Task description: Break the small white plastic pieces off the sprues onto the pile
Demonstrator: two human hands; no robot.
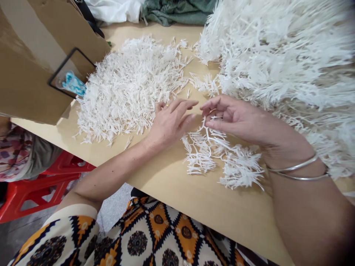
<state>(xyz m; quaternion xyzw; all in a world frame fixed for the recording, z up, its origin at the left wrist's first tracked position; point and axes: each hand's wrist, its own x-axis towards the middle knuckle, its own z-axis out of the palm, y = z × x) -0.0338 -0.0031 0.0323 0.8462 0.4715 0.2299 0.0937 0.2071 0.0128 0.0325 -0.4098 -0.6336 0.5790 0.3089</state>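
Observation:
My right hand (235,116), with two silver bangles at its wrist, pinches the upper end of a white branching plastic sprig (210,138). The sprig's fine, needle-like tufts spread downward over the tabletop. My left hand (173,120), wearing a ring, hovers just left of it with fingers stretched out and nothing visible between them. Behind that hand lies a broad heap of small white plastic sprig pieces (130,85). Parts of the right fingertips overlap the stem, so the exact grip is partly hidden.
A tall pile of larger white sprigs (277,55) covers the right side of the table (172,173). A cardboard box (33,44) stands at the left. Green cloth (177,11) lies at the back. Red stools (41,188) and another person's clothing (16,155) show below left.

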